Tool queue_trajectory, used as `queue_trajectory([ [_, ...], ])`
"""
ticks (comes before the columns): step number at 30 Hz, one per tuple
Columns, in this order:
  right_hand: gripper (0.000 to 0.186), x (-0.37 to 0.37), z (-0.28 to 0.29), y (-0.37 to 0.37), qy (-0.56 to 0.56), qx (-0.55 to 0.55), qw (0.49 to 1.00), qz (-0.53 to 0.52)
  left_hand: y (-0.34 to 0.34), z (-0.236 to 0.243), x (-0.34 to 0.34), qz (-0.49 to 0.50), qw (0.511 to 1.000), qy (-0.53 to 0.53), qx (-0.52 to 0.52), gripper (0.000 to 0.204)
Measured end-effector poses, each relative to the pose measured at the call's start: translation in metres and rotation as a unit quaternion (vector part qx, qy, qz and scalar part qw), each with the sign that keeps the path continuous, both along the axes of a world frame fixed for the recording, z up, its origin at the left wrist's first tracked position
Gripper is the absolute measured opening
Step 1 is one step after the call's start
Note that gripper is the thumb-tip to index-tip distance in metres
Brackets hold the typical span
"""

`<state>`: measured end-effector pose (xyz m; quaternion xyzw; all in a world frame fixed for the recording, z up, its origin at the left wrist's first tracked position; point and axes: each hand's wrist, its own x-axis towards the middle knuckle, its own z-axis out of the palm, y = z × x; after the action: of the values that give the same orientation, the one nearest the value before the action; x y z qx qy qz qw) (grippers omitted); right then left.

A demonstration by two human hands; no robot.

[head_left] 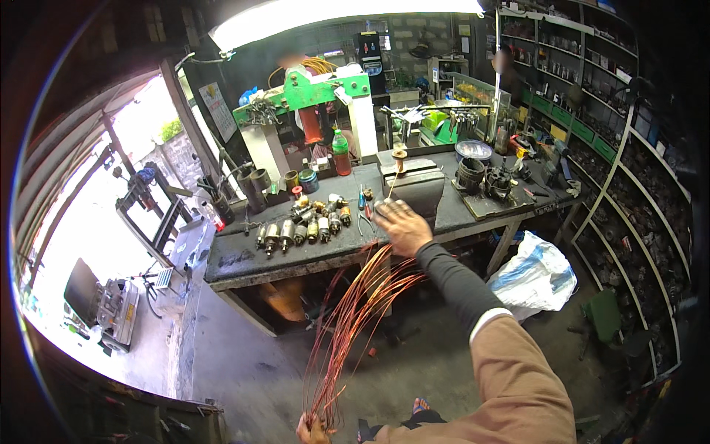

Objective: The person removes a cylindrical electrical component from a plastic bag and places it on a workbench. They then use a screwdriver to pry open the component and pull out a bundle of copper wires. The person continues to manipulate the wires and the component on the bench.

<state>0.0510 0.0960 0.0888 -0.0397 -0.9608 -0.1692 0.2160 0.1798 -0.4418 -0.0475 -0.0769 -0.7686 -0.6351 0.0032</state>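
Observation:
My left hand [314,430], at the lower edge, is closed around one end of a long bundle of thin copper wires [353,296]. The bundle arcs up toward the front edge of the workbench. Over that edge my right hand [403,228] is closed, its fingers together and mostly hidden behind its back. A thin wire runs from the fingers toward a small brown spool-shaped part [399,158] on top of the bench vise [418,185]. Pliers [364,222] and a blue-handled screwdriver [361,200] lie just left of the right hand.
Several cylindrical metal motor parts [313,228] stand on the workbench [237,255]. A bottle of red liquid [341,154] and a green press frame [310,95] are behind them. Dark motor housings [470,176] sit right of the vise. A white sack [534,277] rests on the floor.

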Motion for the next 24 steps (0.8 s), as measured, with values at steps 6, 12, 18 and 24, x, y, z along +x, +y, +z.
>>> queue_trajectory([
  [6,0.045,0.016,-0.068,-0.008,0.018,-0.171,0.985,0.006,-0.035,-0.022,0.012,0.004,0.997,-0.007,-0.079,0.026],
  [12,0.043,0.215,-0.221,-0.098,-0.003,-0.36,0.919,-0.161,-0.095,-0.031,-0.027,-0.072,0.979,-0.182,0.06,0.021],
  [18,0.018,0.396,-0.261,-0.15,0.096,-0.39,0.846,-0.35,-0.024,0.034,-0.094,-0.309,0.905,-0.022,-0.293,0.023],
  [24,0.07,0.438,-0.205,-0.165,-0.085,-0.655,0.666,-0.347,0.092,0.063,-0.141,-0.384,0.906,-0.137,0.117,0.012],
])
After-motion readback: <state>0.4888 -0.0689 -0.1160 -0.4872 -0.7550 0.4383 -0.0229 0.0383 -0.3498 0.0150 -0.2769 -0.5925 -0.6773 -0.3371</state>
